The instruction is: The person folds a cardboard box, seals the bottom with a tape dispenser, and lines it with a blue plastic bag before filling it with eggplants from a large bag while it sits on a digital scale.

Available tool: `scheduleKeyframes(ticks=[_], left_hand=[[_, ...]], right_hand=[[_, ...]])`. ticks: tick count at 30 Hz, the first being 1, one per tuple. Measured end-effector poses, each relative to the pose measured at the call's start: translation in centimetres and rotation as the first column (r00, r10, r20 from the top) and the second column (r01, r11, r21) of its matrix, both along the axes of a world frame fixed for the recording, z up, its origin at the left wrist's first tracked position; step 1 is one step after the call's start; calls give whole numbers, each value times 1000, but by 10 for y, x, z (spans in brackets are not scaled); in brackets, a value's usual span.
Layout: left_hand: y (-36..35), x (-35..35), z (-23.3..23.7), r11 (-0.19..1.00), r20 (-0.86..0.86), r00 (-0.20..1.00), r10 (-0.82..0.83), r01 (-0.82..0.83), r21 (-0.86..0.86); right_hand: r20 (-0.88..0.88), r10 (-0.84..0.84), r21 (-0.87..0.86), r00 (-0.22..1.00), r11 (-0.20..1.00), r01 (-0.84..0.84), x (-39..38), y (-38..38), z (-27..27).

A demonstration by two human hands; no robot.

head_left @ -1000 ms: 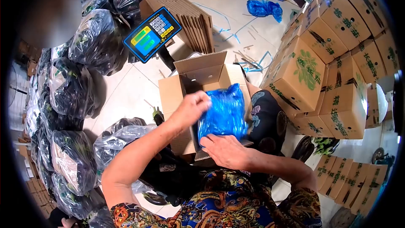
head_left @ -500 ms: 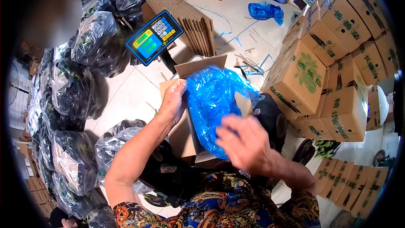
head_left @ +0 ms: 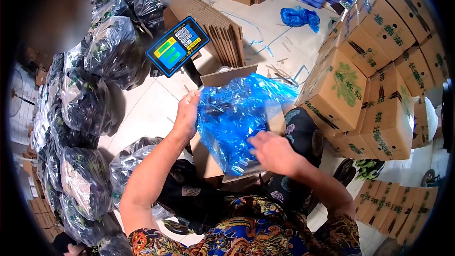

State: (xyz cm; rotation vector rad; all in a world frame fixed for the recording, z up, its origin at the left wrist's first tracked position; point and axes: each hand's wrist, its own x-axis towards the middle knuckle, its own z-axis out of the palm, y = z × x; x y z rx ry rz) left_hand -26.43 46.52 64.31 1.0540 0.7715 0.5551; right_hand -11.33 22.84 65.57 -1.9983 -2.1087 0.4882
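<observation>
A blue plastic bag (head_left: pixel 232 114) is spread over an open cardboard box (head_left: pixel 207 155) in front of me, hiding most of its inside. My left hand (head_left: pixel 187 116) is closed on the bag's left edge beside the box wall. At the bag's lower right, my right hand (head_left: pixel 275 153) has its fingers bent and pressed together on the film. Beyond the box stands a scale display (head_left: pixel 177 46) with a keypad and a yellow-and-green readout.
Flattened cardboard sheets (head_left: pixel 208 23) stand behind the display. Filled clear bags (head_left: pixel 85 99) of dark produce line the left. Printed cartons (head_left: pixel 334 90) are stacked at right. Another blue bag (head_left: pixel 299 18) and blue straps lie on the tiled floor.
The bag has spread wider over the box, its left edge pulled outward by my left hand. My right hand, blurred before, has come to rest against the bag.
</observation>
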Motion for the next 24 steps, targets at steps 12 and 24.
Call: scheduleKeyframes(ticks=[12,24], left_hand=[[-15,2,7,959,-87,994,-64,86,270],[76,-80,-26,631,-425,859,286,165,758]], right_hand=[[-862,-356,-493,-362,756,430,41,46,22],[-860,-494,-375,127,781,500,124,4,32]])
